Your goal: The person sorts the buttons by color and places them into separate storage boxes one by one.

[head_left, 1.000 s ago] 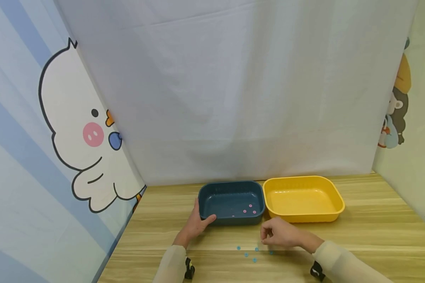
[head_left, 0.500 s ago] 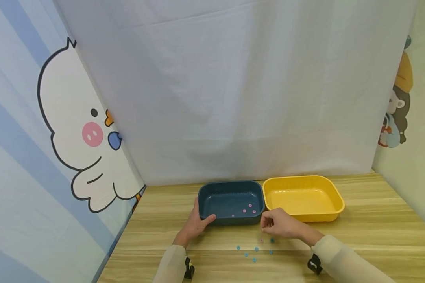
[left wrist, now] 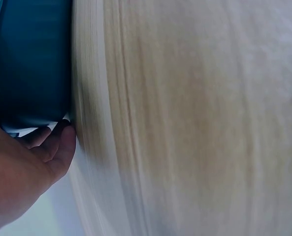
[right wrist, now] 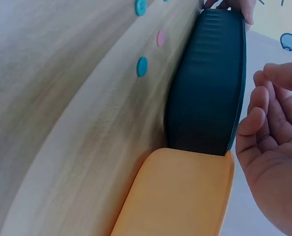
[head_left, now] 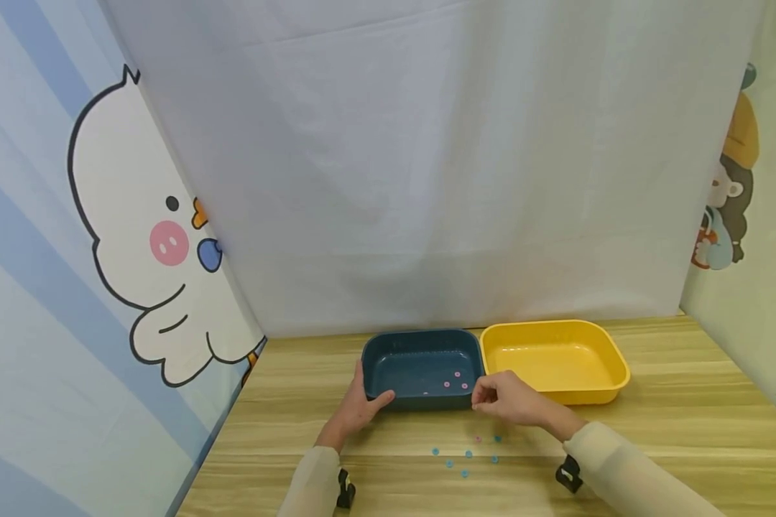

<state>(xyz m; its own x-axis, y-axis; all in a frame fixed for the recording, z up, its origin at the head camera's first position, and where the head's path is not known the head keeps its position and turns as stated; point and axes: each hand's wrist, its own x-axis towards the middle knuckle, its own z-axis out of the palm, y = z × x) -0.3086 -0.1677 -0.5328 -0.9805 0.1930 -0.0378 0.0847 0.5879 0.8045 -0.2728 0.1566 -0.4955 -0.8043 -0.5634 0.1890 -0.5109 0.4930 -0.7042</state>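
Fingers of the right hand (head_left: 511, 399) are bent inward, the thumb tip drawn close to a fingertip; whether a small piece sits between them, I cannot tell. They hang above the tabletop (head_left: 284, 402) by the near right corner of the blue tray (head_left: 397, 370). Fingers of the left hand (head_left: 354, 413) grip that tray's left end, curled about its outside, with the thumb over the near rim.

Three pink discs (head_left: 447, 385) lie inside the blue tray, toward its near right corner. A pale speck by its near wall is too small to identify. Closest to the right hand on the tabletop are one more pink disc (head_left: 478, 439) and, just to its right, a blue disc (head_left: 498, 439); five other blue discs (head_left: 468, 454) lie scattered toward the near edge, apart from one another.

Beside the blue tray, its left end against that tray's right end, stands the yellow tray (head_left: 550, 366). Both trays stand near the tabletop's far edge, in front of a pale curtain (head_left: 388, 179).
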